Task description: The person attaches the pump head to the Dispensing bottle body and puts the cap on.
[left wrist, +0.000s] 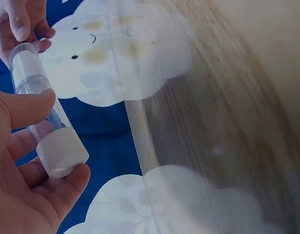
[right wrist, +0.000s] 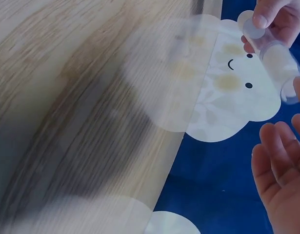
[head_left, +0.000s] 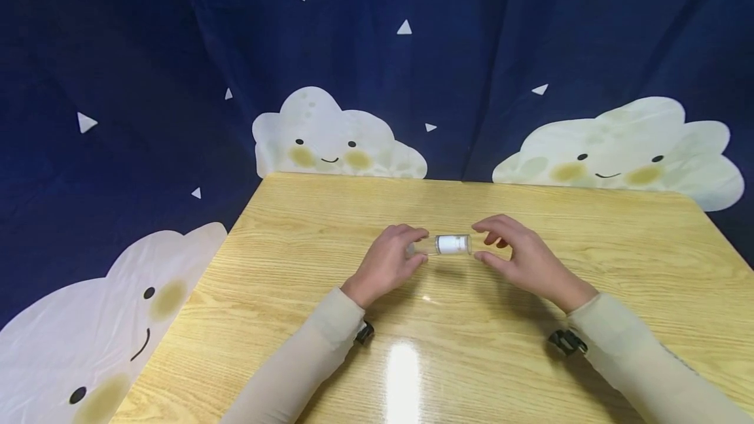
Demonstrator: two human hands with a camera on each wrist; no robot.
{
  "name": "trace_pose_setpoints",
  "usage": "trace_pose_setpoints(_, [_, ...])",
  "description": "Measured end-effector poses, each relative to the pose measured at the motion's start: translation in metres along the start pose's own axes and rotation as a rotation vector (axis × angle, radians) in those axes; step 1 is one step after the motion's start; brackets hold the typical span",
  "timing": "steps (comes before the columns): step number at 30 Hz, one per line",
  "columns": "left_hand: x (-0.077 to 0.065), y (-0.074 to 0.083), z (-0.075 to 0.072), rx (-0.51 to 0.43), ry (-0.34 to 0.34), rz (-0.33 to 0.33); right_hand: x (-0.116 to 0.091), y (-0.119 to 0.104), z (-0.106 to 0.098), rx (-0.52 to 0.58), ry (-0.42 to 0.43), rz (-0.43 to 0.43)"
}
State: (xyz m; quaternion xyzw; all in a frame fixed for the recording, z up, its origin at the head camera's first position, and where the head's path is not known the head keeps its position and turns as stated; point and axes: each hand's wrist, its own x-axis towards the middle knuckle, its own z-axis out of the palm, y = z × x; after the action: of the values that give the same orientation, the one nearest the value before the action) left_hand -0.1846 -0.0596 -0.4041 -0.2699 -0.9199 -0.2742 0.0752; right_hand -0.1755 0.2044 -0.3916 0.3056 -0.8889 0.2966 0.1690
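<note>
Between the two hands is a small clear cylindrical bottle (head_left: 452, 245) with a white label, lying sideways above the table. My left hand (head_left: 389, 259) grips its left end between thumb and fingers. In the left wrist view that end of the bottle (left wrist: 62, 151) is white inside a clear outer wall, and the thumb crosses the clear middle. My right hand (head_left: 524, 257) is close to the bottle's other end, its thumb and fingers spread apart with nothing between them. The right wrist view shows the right hand's loosely bent fingers (right wrist: 281, 161) below the bottle's near end.
A wood-grain table (head_left: 283, 214) spreads beneath the hands, with a bright light reflection near its front. Behind it and at its left hangs a dark blue curtain (head_left: 365, 51) printed with smiling clouds and white triangles. Dark straps (head_left: 568, 342) circle both sleeves at the wrists.
</note>
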Motion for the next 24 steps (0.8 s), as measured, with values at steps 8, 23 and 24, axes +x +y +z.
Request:
trace_pose_setpoints(8, [-0.001, -0.005, 0.001, -0.014, 0.009, 0.0, -0.004, 0.006, -0.002, -0.003, -0.037, 0.039])
trace_pose_setpoints(23, [-0.001, -0.007, 0.0, -0.032, -0.004, -0.045, -0.011, 0.012, -0.002, -0.014, -0.051, 0.057])
trace_pose_setpoints(24, [-0.001, -0.007, 0.0, -0.038, -0.004, -0.054, -0.011, 0.013, -0.003, -0.015, -0.049, 0.059])
